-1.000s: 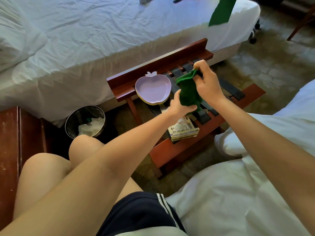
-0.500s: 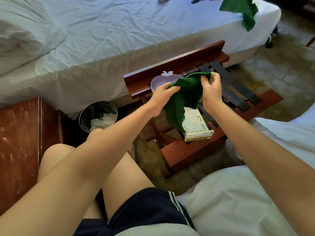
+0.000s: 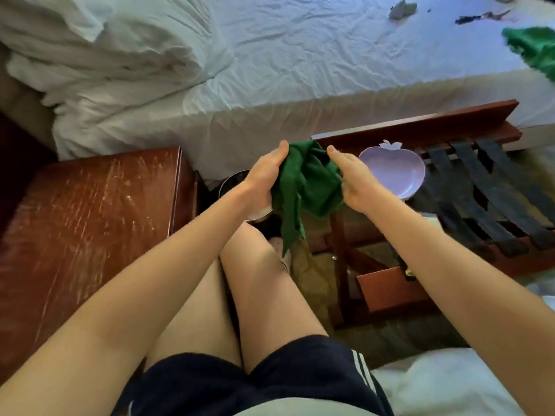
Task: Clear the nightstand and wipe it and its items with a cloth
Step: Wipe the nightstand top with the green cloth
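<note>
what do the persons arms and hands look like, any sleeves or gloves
Both arms are bare, no sleeves in view. The left hand and right hand have no gloves; no rings, watch or bands show. Dark navy shorts with white stripes.

Both hands bunch a green cloth (image 3: 306,181) in mid-air, left hand (image 3: 264,178) and right hand (image 3: 351,181) gripping either side (one corner dangles), between the scratched nightstand (image 3: 90,223) and a lilac dish (image 3: 396,172) at the luggage rack's (image 3: 468,187) near-left corner
</note>
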A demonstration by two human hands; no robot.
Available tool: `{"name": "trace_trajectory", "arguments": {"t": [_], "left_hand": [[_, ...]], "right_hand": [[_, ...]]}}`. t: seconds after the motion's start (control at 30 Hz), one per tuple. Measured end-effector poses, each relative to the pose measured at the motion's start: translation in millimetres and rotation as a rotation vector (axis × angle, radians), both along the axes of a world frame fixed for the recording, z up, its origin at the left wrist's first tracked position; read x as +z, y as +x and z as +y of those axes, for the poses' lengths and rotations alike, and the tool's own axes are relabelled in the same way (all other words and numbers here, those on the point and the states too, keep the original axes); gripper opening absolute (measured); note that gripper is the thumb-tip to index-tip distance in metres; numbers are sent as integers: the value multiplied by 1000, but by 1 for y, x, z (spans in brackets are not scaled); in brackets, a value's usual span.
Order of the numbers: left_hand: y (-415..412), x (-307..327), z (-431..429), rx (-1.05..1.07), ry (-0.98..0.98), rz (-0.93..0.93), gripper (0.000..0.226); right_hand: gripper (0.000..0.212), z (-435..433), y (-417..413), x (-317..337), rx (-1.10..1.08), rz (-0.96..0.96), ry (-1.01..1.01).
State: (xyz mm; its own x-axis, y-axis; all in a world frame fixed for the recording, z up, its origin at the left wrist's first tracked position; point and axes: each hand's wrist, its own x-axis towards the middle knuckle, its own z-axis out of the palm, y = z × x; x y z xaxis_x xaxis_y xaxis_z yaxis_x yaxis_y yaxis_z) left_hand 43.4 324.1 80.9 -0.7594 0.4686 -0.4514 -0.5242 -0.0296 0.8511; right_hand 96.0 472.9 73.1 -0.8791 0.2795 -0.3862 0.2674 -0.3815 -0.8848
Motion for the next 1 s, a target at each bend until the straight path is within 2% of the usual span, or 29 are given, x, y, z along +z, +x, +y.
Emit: {"name": "trace_trajectory", "arguments": {"t": [0.03, 0.13, 0.27, 0.37, 0.43, 0.57, 0.67, 0.8, 1.0], "left_hand": [[-4, 2, -15, 27, 25, -19, 52], [-12, 10, -63, 113, 133, -84, 58], [-11, 15, -121, 194, 308, -125, 65], [-1, 17, -156, 228, 326, -90, 63], [5, 17, -178, 298, 297, -78, 50], [17, 21, -222, 374, 159, 25, 15], [28, 22, -257, 459, 51, 108, 21], [46, 19, -299, 517, -117, 184, 24], [73, 17, -345, 644, -233, 195, 25]], "right_hand": [[17, -13, -5, 0, 87, -10, -10], [37, -51, -15, -2, 296, -44, -51], [38, -103, -24, -7, 548, -98, -148], [47, -149, -31, -10, 682, -177, -217], [52, -179, -31, -10, 746, -182, -271], [28, -228, -28, -9, 725, -34, -361], [43, -251, -29, -3, 719, 94, -384], [11, -281, -30, 12, 737, 182, -302], [8, -316, -27, 30, 684, 225, -188]]}}
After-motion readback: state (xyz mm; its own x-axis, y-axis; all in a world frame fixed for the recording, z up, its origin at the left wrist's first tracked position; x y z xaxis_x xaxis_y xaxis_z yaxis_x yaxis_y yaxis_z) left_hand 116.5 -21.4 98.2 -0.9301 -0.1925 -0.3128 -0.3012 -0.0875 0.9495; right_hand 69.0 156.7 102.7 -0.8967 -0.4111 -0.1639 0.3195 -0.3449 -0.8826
